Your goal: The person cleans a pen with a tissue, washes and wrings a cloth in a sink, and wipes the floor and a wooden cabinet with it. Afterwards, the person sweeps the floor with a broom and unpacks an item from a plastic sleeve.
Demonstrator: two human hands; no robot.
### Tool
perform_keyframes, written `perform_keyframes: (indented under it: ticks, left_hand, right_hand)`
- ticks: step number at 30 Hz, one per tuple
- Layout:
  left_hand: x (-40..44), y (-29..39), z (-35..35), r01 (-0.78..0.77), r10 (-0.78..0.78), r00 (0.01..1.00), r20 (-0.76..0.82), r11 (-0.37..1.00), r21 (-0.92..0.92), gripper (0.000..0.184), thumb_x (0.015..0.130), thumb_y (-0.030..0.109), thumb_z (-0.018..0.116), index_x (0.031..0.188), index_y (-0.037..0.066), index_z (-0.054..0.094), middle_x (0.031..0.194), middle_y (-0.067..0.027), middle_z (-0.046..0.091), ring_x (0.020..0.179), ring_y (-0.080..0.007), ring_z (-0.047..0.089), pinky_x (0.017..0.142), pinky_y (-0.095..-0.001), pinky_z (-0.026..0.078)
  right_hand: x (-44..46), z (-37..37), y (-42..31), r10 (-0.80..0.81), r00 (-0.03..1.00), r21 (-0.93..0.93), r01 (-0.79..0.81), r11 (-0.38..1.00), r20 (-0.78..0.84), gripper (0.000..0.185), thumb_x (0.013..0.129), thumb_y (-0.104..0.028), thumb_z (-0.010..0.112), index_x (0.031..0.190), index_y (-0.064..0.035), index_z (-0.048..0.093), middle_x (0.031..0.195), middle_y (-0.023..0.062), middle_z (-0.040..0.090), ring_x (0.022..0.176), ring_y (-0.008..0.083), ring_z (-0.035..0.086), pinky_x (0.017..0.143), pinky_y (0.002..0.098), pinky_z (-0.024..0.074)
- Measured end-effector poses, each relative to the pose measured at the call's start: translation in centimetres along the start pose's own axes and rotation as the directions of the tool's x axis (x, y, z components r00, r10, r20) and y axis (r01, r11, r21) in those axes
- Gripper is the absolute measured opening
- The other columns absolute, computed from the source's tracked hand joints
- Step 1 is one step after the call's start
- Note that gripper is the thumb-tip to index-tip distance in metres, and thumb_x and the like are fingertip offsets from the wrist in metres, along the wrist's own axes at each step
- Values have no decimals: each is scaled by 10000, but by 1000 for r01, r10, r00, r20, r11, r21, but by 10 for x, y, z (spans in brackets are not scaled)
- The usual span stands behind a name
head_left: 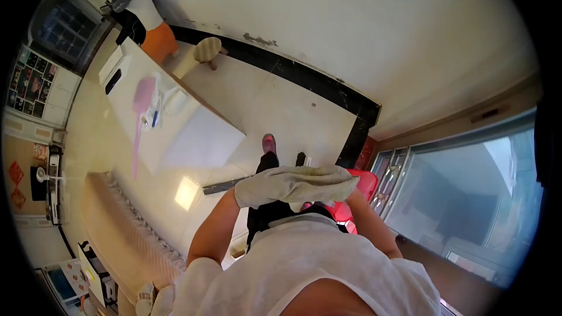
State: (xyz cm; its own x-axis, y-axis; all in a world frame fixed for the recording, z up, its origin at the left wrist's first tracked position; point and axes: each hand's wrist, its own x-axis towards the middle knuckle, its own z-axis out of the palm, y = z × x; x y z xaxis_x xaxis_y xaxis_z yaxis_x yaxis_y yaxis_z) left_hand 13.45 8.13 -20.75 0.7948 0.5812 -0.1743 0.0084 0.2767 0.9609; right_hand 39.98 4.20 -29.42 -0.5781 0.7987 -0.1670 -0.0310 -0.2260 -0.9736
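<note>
A pale grey cloth (293,186) is bunched, unsmoothed, between both forearms (213,228) in front of the waist; with both hands covered, neither their grip nor what remains can be told.

Creased, pale grey fabric (281,184) covered the left hand (254,190) and right hand (342,182) to about the wrists; whether it was gloves or loose cloth could not be told. Nearer the body than the hands was a plain white, short-sleeved shirt (304,251) with a rounded neckline, over black trousers (267,162). Beyond the hands showed a dark reddish-pink shoe (268,144).
</note>
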Motion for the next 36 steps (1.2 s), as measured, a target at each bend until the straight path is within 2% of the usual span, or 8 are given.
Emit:
perform_keyframes:
  ticks: [2, 13, 18, 21, 25, 28, 31, 36]
  left_hand:
    - [20, -5, -46, 25, -33, 997, 75, 994, 103, 515, 762, 227, 614, 1198, 29, 424, 1180, -82, 474, 1034, -181, 464, 891, -275, 365]
    - [155, -86, -267, 130, -211, 964, 161, 904, 408, 402, 750, 191, 590, 1117, 52, 505, 1138, -104, 511, 1017, -224, 483, 879, -293, 378]
    - [177, -104, -333, 154, -221, 971, 89, 866, 476, 356, 744, 174, 578, 1080, 63, 542, 1120, -114, 528, 1010, -244, 492, 874, -301, 384]
    - [173, -110, -374, 224, -297, 953, 53, 814, 536, 332, 741, 164, 572, 1058, 69, 564, 1108, -120, 538, 1005, -255, 497, 870, -306, 388]
    - [147, -55, -421, 547, -658, 753, -13, 614, 570, 365, 726, 132, 583, 1085, 75, 557, 1099, -108, 554, 1034, -215, 498, 837, -315, 403]
    - [185, -5, -388, 472, -472, 882, 14, 881, -25, 553, 731, 197, 599, 1241, 91, 411, 1215, -98, 466, 1112, -224, 438, 913, -318, 345]
    - [251, -2, -345, 243, -244, 969, 26, 969, 37, 740, 745, 299, 611, 1324, 46, 225, 1354, -142, 253, 1242, -240, 245, 1015, -335, 183]
    - [337, -103, -323, 80, -225, 970, -92, 650, -756, 499, 762, 253, 595, 1167, 11, 431, 1087, -107, 522, 979, -227, 514, 829, -332, 415]
  right_hand:
    - [27, 3, -44, 125, 991, 331, -102, 938, -51, 357, 773, -112, 564, 1104, 7, 505, 1052, 97, 566, 950, 192, 538, 828, 286, 419]
    - [183, -71, -64, 468, 878, 429, -386, 817, -101, 380, 782, -153, 567, 1118, 10, 496, 1062, 112, 552, 926, 162, 552, 740, 265, 456]
    - [207, -103, -113, 511, 784, 706, -136, 695, -352, 310, 728, -231, 623, 941, -13, 567, 814, 76, 588, 700, 159, 576, 599, 273, 481]
    - [213, -146, -136, 559, 816, 802, -232, 550, -148, 236, 704, -263, 617, 757, -50, 530, 535, 12, 455, 450, 125, 463, 419, 252, 434]
    - [238, -183, -166, 397, 863, 864, 84, 497, -313, 189, 731, -213, 532, 732, -28, 490, 429, -24, 311, 331, 84, 329, 302, 227, 379]
    - [282, -215, -146, 416, 897, 845, -106, 525, -147, 274, 737, -229, 514, 827, 30, 516, 429, -6, 333, 323, 104, 333, 465, 339, 488]
    - [341, -224, -121, 359, 929, 809, -280, 516, 93, 285, 734, -230, 498, 841, 32, 524, 433, 14, 362, 346, 122, 368, 629, 433, 499]
    - [417, -245, -79, 248, 931, 724, -365, 585, 269, 165, 811, -146, 445, 851, -3, 515, 525, 62, 488, 450, 149, 480, 574, 355, 482]
